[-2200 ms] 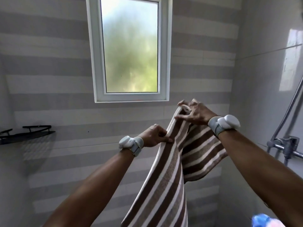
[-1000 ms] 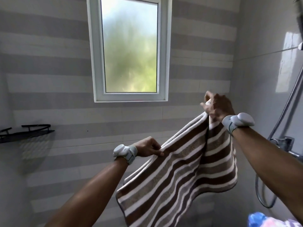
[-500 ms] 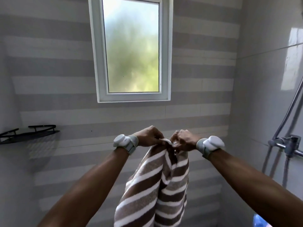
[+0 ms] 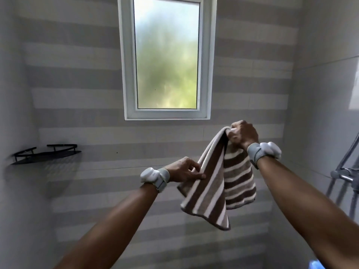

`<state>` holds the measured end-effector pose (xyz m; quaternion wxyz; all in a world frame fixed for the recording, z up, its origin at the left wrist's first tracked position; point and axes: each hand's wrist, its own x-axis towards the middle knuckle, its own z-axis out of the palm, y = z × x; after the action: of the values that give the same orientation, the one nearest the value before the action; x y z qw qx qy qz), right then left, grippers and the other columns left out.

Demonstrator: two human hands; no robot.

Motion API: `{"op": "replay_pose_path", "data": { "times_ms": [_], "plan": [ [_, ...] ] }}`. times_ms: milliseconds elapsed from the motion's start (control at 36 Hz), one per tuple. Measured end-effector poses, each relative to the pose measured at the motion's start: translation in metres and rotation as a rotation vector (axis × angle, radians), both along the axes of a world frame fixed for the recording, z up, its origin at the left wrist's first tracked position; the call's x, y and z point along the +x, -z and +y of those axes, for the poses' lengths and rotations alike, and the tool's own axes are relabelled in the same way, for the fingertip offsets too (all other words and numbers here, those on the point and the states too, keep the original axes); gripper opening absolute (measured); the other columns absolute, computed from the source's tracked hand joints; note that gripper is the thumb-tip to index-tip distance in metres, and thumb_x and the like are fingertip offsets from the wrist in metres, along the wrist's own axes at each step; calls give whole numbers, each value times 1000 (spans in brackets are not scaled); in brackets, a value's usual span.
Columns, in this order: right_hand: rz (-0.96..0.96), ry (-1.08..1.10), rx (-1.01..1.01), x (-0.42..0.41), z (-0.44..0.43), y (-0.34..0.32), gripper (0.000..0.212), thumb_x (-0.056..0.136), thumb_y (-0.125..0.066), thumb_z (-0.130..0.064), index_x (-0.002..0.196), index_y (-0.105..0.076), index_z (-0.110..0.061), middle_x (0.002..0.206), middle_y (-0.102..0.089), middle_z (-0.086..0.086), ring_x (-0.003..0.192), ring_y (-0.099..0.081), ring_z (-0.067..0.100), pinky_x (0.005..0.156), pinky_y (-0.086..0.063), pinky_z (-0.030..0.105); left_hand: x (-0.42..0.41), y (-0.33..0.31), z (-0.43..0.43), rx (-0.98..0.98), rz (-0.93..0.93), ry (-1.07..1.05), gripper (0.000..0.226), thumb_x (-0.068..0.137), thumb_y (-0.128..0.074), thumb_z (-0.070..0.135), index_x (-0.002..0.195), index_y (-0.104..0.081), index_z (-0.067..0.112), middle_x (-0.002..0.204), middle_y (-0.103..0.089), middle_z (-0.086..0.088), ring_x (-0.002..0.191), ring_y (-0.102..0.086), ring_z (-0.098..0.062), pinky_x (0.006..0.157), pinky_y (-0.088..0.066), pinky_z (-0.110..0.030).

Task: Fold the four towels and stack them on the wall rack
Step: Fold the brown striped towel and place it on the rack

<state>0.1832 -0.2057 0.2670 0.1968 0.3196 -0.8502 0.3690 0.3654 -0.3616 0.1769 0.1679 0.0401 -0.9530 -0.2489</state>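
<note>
Both forearms reach forward and up from the lower corners of the view, each with a grey-and-white wristband. The right hand point(image 4: 243, 134) is raised higher, just below the right corner of the window point(image 4: 167, 59), knuckles up. The left hand point(image 4: 183, 169) sits lower and nearer the middle, with its wrist bent toward the right.

The brown-and-white striped towel point(image 4: 219, 187) hangs in the air between the two hands, doubled over, its lower hem loose and touching nothing. There is open wall behind and below it. The black wire rack point(image 4: 46, 154) is fixed to the wall well apart on the left and holds nothing that can be seen. A shower pipe and tap point(image 4: 342, 174) stand near the right forearm.

The right grip is clenched around the bunched top of the towel. The left grip pinches the towel's left edge partway down, with one finger point(image 4: 201, 176) lying flat against the cloth.
</note>
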Motion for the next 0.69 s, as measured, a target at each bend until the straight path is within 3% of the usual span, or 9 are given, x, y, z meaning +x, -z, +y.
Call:
{"op": "replay_pose_path", "data": {
  "times_ms": [83,167,250,306,389,472,556,611,694],
  "plan": [
    [-67,117,-104,-17,8,-2,28,82,-54,-31,70,-63,-7,92,-72,18,89,-66,40,72,-44,32,-4,6,6,43,-33,1,31,89,-67,46,84,-68,16,63,-46,9,53,-43,-3,54,-41,-15],
    [-112,216,-136,-27,15,1,34,82,-52,-34,89,-70,-6,105,-72,20,99,-66,41,82,-50,35,-10,3,9,282,-59,58,30,95,-63,30,95,-67,0,78,-62,-6,73,-64,-18,76,-60,-38],
    [-128,219,-84,-29,15,8,31,86,-54,-32,92,-72,-7,107,-71,20,102,-66,40,85,-51,35,-13,-3,15,370,-12,88,28,99,-57,22,99,-62,-6,77,-58,-7,72,-59,-20,72,-58,-39],
    [-129,195,-22,-30,16,18,31,88,-56,-36,88,-73,-10,103,-73,18,99,-67,38,84,-51,35,-13,-7,18,350,42,87,28,100,-55,24,95,-60,-3,68,-47,0,62,-45,-14,57,-44,-29],
    [-112,161,81,-29,19,36,30,87,-61,-40,84,-76,-14,99,-74,16,97,-68,36,81,-52,33,-13,-12,20,361,137,101,22,97,-61,26,101,-59,5,69,-46,-3,62,-38,-14,52,-32,-26],
    [-124,49,212,-28,18,59,20,84,-65,-34,87,-78,-19,100,-75,11,100,-69,32,79,-51,29,-14,-20,24,412,212,154,25,94,-65,26,117,-55,22,69,-55,-4,62,-43,-15,54,-39,-24],
    [-182,-164,358,-29,13,79,19,86,-68,-35,96,-76,-20,101,-76,5,99,-70,23,80,-50,27,-18,-27,29,476,277,176,15,97,-58,10,111,-63,10,82,-70,-10,69,-59,-15,62,-50,-24],
    [-205,-294,326,-27,11,84,16,88,-70,-32,97,-72,-19,96,-75,0,90,-69,17,76,-51,24,-23,-27,29,482,301,119,15,95,-56,2,99,-70,2,81,-69,-10,72,-63,-17,66,-53,-27],
    [-213,-491,174,-24,14,80,6,90,-70,-18,85,-67,-16,83,-69,-4,80,-61,11,66,-44,17,-31,-20,23,587,283,37,14,92,-61,4,95,-75,4,85,-71,-12,77,-65,-20,74,-56,-33]
  ]
}}
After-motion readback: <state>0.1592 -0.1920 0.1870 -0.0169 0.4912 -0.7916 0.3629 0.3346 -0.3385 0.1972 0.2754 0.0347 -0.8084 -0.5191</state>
